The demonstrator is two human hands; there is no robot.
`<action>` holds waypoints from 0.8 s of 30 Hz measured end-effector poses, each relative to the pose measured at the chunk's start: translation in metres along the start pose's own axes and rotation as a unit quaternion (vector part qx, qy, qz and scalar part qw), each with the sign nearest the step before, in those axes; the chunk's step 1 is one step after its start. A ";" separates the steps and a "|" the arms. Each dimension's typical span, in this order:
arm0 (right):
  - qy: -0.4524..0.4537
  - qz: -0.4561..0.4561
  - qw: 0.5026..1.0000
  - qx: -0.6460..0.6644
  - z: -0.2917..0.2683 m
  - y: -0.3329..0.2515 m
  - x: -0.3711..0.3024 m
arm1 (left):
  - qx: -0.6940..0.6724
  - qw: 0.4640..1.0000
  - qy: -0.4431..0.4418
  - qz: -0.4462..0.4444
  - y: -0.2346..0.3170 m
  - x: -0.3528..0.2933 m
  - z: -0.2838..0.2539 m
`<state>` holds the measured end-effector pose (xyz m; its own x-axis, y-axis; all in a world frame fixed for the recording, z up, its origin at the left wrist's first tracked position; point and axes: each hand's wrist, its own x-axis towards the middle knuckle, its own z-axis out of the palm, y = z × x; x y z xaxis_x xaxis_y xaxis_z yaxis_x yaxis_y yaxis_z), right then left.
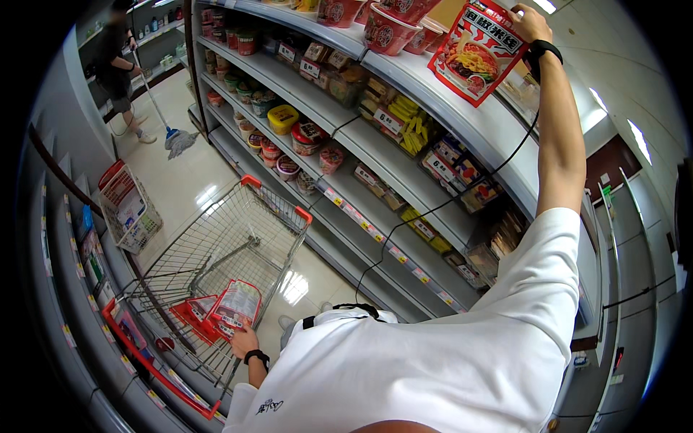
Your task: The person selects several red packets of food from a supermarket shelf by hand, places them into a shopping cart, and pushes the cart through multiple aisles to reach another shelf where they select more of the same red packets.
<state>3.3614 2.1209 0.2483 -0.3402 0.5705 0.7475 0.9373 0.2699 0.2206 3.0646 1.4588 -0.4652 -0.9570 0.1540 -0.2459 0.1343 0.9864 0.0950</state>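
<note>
My right hand [533,26] is raised to the top of the shelf. Its fingers are closed on the upper corner of a red instant noodle packet [476,54] with a bowl of noodles pictured on it. Down at the left, my left hand [244,342] grips the edge of another red packet [238,300], its back showing, at the wire shopping cart [180,252]. A further red packet [195,312] lies against that one. Whether these rest in the cart or hang over it I cannot tell.
Red noodle tubs [390,30] stand beside the raised packet. Lower shelves hold cup noodles [307,136] and yellow packs [408,123]. A white basket [130,213] sits on the floor. Beyond it, a person [115,61] holds a mop [177,141]. A black cable [447,202] hangs along my right arm.
</note>
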 end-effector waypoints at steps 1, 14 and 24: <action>-0.022 0.014 0.999 -0.031 0.005 0.009 0.005 | 0.005 1.000 0.007 0.007 -0.001 -0.001 0.000; 0.173 -0.108 0.946 0.251 -0.019 -0.156 -0.187 | -0.021 0.995 -0.094 0.003 0.010 -0.009 -0.037; -0.222 -0.286 0.770 0.526 0.053 -0.431 -0.430 | -0.066 0.997 -0.021 0.046 -0.003 0.002 -0.006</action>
<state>3.1001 1.8003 -0.2014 -0.8858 0.2705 0.3771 0.1241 0.9211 -0.3691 3.0609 1.4558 -0.4598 -0.9300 0.2484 -0.2710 0.1831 0.9522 0.2445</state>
